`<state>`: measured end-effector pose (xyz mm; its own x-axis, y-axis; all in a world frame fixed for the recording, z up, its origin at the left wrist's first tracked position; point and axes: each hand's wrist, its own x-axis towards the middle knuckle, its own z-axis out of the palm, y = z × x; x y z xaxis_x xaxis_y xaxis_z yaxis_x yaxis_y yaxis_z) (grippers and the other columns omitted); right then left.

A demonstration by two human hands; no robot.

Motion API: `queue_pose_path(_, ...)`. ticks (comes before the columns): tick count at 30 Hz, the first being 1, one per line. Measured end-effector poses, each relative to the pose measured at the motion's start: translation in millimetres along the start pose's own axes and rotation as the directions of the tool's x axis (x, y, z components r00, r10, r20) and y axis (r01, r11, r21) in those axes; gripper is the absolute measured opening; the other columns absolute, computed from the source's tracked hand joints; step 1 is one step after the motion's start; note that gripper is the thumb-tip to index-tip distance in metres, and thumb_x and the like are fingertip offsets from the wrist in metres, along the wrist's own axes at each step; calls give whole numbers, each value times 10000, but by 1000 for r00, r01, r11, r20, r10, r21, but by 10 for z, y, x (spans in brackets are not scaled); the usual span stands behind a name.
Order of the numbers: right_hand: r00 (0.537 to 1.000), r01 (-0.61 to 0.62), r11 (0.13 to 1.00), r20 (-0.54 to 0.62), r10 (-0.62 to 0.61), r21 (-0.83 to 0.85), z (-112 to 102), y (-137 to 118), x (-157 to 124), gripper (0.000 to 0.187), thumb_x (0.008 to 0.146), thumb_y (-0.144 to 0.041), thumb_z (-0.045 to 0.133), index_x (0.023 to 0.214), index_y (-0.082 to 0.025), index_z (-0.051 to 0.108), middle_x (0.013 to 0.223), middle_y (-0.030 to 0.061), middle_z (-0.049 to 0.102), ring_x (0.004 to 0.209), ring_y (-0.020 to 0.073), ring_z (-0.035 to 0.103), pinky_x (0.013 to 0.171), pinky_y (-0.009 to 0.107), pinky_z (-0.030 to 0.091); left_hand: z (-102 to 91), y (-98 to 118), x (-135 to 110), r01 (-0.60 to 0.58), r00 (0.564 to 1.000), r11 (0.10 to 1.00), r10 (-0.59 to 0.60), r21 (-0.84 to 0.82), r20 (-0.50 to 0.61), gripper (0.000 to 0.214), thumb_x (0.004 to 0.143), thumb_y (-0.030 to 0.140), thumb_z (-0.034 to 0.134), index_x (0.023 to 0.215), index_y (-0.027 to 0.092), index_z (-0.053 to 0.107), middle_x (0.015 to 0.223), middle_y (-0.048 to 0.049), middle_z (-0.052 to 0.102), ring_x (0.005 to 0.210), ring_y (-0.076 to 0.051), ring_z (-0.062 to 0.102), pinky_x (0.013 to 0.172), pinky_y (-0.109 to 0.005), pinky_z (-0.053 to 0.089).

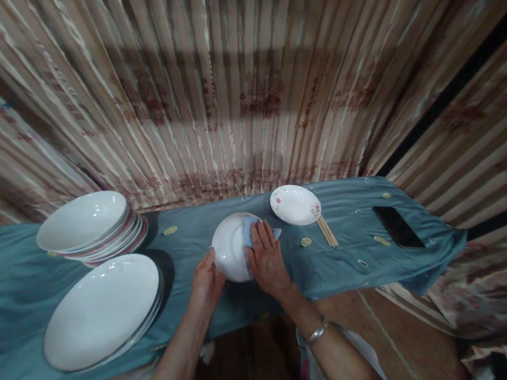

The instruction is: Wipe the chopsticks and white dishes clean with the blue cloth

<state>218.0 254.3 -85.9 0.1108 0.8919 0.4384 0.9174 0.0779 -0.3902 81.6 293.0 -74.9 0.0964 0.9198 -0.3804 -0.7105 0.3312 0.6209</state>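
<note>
Well, the round dish (230, 258) gleams glossy white, a faint ring curving across its face, held over the teal tablecloth (354, 267). The left hand (206, 281) grips its rim; the right hand (267, 263) holds a pale blue cloth (248, 227) against it. Stacked plates (105, 310) sit one side, a flowered dish (295, 205) the other.

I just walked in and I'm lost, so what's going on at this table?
A person's left hand grips the edge of a round, glossy white dish while the right hand presses a pale blue cloth against it. To the left, white plates sit stacked before a taller stack of white dishes. To the right, a small white flowered dish lies by thin brown sticks.
</note>
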Motion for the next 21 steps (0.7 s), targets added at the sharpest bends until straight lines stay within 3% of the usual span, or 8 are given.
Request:
queue_pose_path(5, 1000, -21, 1000, -7, 21, -19, 9, 131, -125, 494, 988, -258, 338, 1439, -60, 380, 1503, 210, 376, 1418, 321, 302, 1036, 566, 400, -25, 31, 21, 49, 998, 999, -49, -13, -32, 157, 806, 132, 633, 927, 59, 701, 780, -117, 756, 864, -260, 721, 853, -375, 571)
queue_pose_path(12, 999, 44, 997, -17, -43, 64, 64, 174, -349, 456, 976, -206, 347, 1393, -63, 461, 1463, 208, 437, 1402, 290, 351, 1081, 525, 396, -70, 35, 93, 126, 989, 991, -129, -42, -66, 367, 864, 142, 554, 1219, 68, 608, 928, -132, 759, 936, -266, 706, 890, -392, 557)
queue_pose_path(17, 984, 177, 973, -27, -175, 149, 84, 93, -489, 466, 971, -173, 357, 1427, -107, 425, 1464, 182, 446, 1407, 256, 350, 1106, 493, 389, -84, 9, 114, 144, 988, 988, -146, -48, -52, 323, 881, 163, 525, 1164, 48, 632, 917, -137, 754, 965, -267, 693, 905, -394, 544)
queue_pose_path(21, 950, 310, 936, -20, -311, 167, 73, -24, -516, 527, 943, -83, 326, 1470, -102, 337, 1499, 171, 399, 1453, 234, 248, 1112, 465, 388, -41, 6, 71, 85, 996, 996, -85, 4, -37, 226, 858, 177, 556, 990, 45, 684, 852, -131, 745, 865, -254, 698, 861, -379, 552)
